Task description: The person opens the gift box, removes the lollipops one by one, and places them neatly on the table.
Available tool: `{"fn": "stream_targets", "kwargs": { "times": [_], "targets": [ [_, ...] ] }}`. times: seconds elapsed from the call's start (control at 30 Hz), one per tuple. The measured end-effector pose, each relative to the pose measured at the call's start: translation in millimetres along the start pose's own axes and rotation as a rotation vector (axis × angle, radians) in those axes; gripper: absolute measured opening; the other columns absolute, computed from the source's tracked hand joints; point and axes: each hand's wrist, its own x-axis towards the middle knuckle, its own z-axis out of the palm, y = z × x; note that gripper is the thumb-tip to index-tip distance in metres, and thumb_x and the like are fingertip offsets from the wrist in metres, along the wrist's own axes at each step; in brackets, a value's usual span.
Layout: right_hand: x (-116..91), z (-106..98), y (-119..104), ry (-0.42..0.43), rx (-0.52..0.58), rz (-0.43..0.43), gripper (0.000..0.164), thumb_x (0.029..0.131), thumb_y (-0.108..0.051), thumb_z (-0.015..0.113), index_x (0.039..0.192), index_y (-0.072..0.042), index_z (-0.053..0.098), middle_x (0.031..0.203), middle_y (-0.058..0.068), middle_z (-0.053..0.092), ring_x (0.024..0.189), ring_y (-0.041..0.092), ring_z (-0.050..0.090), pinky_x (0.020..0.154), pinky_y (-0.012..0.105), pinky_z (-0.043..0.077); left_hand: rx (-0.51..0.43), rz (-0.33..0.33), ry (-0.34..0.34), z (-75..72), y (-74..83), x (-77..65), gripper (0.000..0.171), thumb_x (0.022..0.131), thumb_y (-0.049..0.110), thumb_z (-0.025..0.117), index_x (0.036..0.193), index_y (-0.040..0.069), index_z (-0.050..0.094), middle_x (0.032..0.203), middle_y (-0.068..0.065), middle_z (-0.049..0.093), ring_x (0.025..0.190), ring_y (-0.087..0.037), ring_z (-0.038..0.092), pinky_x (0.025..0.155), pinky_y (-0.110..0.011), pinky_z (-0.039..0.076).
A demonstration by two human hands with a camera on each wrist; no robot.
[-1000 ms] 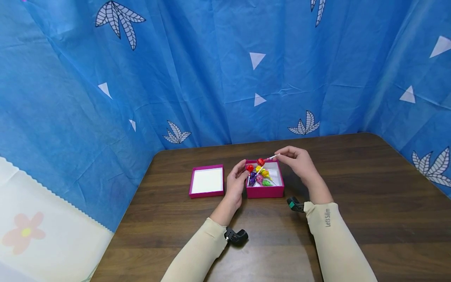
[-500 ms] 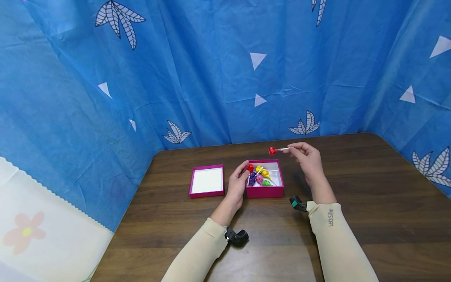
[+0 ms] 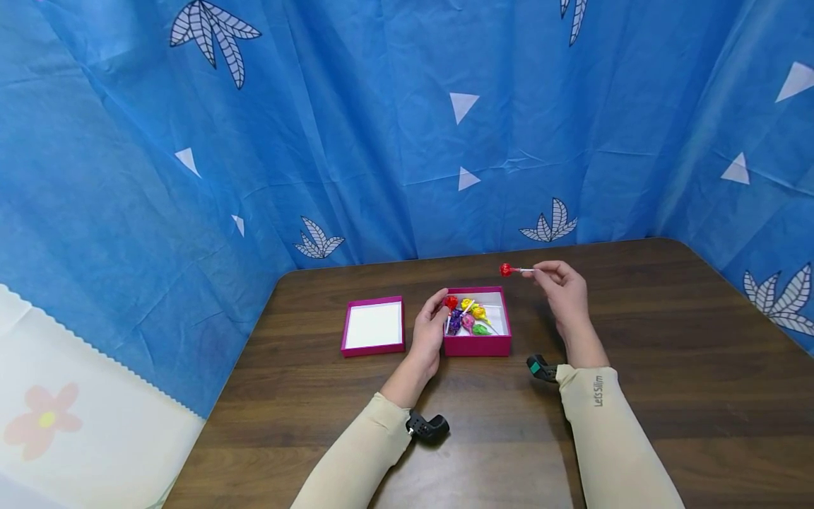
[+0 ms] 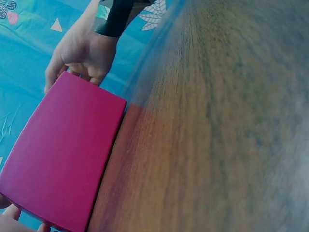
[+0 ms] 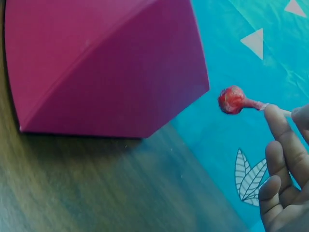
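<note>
A person's two hands work over a brown wood-grain surface (image 3: 496, 438), with a blue curtain (image 3: 394, 155) printed with white triangles and leaves behind. The right hand (image 3: 562, 291) pinches the white stick of a red-wrapped lollipop (image 3: 505, 270) between thumb and fingertips. The lollipop lies nearly level, its round candy pointing to nine o'clock, away from that hand; the right wrist view shows it raised, apart from the box, with the other fingers loosely bent below the stick. Seen from the left hand (image 3: 426, 334), the lollipop is at two o'clock. The left hand grips the nine o'clock side of an open magenta box (image 3: 478, 346), its thumb at the rim. Measured from the box's middle, the held lollipop is at one o'clock, just beyond the far rim, and the right hand is at two o'clock. Inside the white-lined box, more wrapped lollipops gather mostly toward nine o'clock: a second red lollipop (image 3: 451, 302) close to the left thumb, yellow ones (image 3: 478, 313), a purple bundle (image 3: 454, 323), a pink one (image 3: 468, 323) and a green one (image 3: 481, 329). Beyond the left hand, at nine o'clock from the box, a shallow magenta lid (image 3: 374, 326) lies with its white inside facing up.
</note>
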Motion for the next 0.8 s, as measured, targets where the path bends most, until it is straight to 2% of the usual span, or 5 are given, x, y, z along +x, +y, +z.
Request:
{"fn": "stream_targets", "kwargs": {
  "times": [0.2, 0.37, 0.43, 0.6, 0.8],
  "targets": [
    [1, -4, 6, 0.003, -0.041, 0.064, 0.027, 0.095, -0.036, 0.066, 0.116, -0.019, 0.065, 0.096, -0.019, 0.071, 0.107, 0.017, 0.058, 0.095, 0.035, 0.043, -0.007, -0.008, 0.005, 0.0, -0.2, -1.2, 0.039, 0.103, 0.019, 0.049, 0.139, 0.03, 0.057, 0.153, -0.001, 0.045, 0.145, -0.025, 0.036, 0.122, -0.045, 0.03],
    [1, -8, 11, -0.035, -0.083, 0.067, 0.029, 0.095, -0.036, 0.066, 0.118, -0.017, 0.064, 0.102, -0.013, 0.071, 0.112, 0.023, 0.058, 0.096, 0.036, 0.044, -0.008, 0.009, 0.001, 0.1, -1.3, -0.5, 0.039, 0.103, 0.017, 0.048, 0.141, 0.026, 0.056, 0.153, -0.003, 0.045, 0.144, -0.026, 0.038, 0.122, -0.046, 0.03],
    [1, -8, 13, -0.049, -0.104, 0.063, 0.035, 0.095, -0.037, 0.065, 0.121, -0.014, 0.063, 0.101, -0.013, 0.07, 0.11, 0.021, 0.058, 0.097, 0.036, 0.044, -0.009, 0.004, 0.005, 0.3, -1.3, -0.4, 0.039, 0.103, 0.017, 0.049, 0.14, 0.027, 0.057, 0.152, -0.002, 0.045, 0.144, -0.025, 0.038, 0.122, -0.045, 0.031],
    [2, -11, 20, -0.061, -0.167, 0.054, 0.043, 0.094, -0.037, 0.067, 0.126, -0.008, 0.062, 0.096, -0.018, 0.066, 0.103, 0.012, 0.055, 0.092, 0.023, 0.046, -0.01, -0.003, 0.01, 0.2, -0.1, -1.6, 0.039, 0.102, 0.018, 0.05, 0.139, 0.028, 0.057, 0.152, -0.001, 0.045, 0.145, -0.025, 0.036, 0.122, -0.044, 0.031],
    [5, -13, 27, -0.079, -0.234, 0.043, 0.039, 0.094, -0.035, 0.068, 0.123, -0.009, 0.064, 0.102, -0.011, 0.065, 0.103, 0.015, 0.052, 0.081, 0.013, 0.047, -0.025, 0.015, 0.003, 0.1, -0.4, -2.1, 0.04, 0.102, 0.018, 0.05, 0.14, 0.026, 0.057, 0.153, -0.002, 0.045, 0.145, -0.026, 0.036, 0.122, -0.045, 0.03]
  ]
}}
